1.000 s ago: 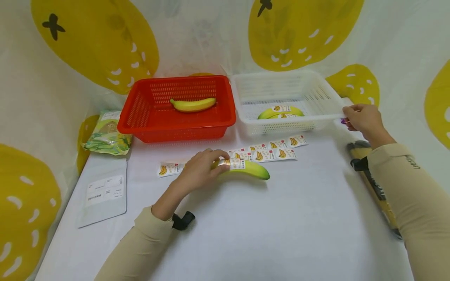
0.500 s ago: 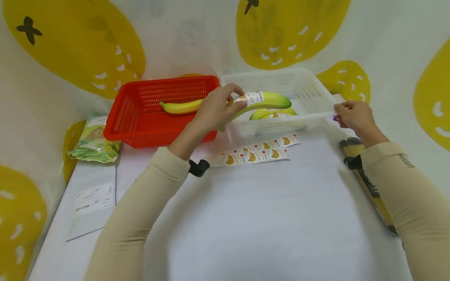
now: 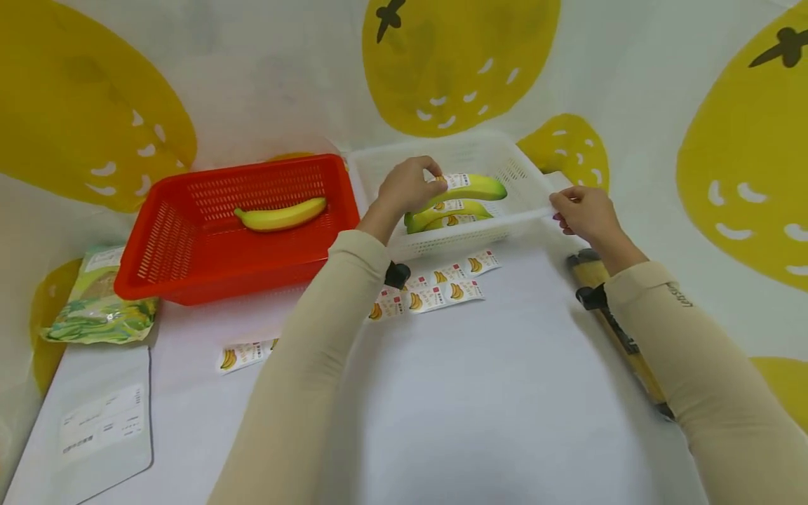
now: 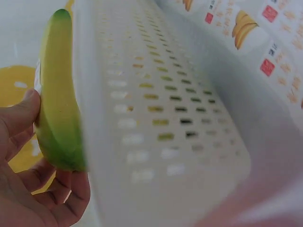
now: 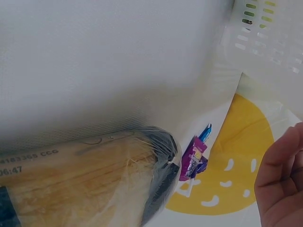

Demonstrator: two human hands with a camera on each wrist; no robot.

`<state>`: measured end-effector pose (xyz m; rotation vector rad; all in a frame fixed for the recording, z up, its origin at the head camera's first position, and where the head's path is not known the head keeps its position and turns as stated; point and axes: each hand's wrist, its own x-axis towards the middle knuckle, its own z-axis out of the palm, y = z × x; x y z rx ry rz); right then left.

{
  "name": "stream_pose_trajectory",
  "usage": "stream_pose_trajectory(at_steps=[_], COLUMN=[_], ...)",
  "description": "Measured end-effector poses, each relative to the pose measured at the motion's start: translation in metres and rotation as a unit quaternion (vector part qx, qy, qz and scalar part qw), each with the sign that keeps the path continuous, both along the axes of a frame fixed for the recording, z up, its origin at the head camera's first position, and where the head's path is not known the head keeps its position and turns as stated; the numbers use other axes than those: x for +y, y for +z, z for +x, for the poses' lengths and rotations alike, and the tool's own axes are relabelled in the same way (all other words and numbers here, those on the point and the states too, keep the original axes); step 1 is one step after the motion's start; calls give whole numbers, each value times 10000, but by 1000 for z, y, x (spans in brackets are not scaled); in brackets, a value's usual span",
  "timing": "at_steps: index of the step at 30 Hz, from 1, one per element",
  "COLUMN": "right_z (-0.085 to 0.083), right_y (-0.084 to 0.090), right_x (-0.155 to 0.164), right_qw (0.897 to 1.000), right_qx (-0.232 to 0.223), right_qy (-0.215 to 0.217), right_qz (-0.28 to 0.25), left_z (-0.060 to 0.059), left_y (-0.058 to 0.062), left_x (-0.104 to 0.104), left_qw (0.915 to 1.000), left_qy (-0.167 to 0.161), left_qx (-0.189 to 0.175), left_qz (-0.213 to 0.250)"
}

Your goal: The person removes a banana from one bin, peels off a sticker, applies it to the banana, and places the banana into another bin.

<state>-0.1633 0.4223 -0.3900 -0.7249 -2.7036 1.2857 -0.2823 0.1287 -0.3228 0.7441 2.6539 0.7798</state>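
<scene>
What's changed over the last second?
The left hand, already gripping the labelled banana, has carried it forward and rightward from beside the stickers to the white basket, close to the bananas inside. Nothing has been let go. Unchanged: the right hand holds the white basket's corner; the yellow banana lies in the red basket.

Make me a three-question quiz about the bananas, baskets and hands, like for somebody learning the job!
1. True or false: the red basket holds three bananas.
2. Which hand holds a labelled banana? A) left B) right C) neither
3. Fill in: the right hand is at a corner of the ____ basket.

Key:
1: False; one banana lies there.
2: A, the left hand.
3: White; it's the white basket.
</scene>
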Motion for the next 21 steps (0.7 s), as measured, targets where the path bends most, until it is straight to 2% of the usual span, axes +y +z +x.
stream_pose_trajectory(at_steps=[7,11,14,21], right_z=[1,-1,-2,-2], right_y=[-1,-3,-4,-6], right_x=[-2,-8,-8,-1], right_qw=[9998,9997,9996,9991], right_qx=[158,204,238,299], right_qy=[-87,-109,-155,-293], right_qz=[30,-16,-72,-54], left_z=[-9,-13,-16,-19], left_y=[-31,-43,-47,-47], left_x=[21,19,19,26], left_qw=[9983,9979,9979,9977], left_qy=[-78,136,301,272], left_qx=[-292,-267,-209,-274], left_qz=[-504,-582,-542,-560])
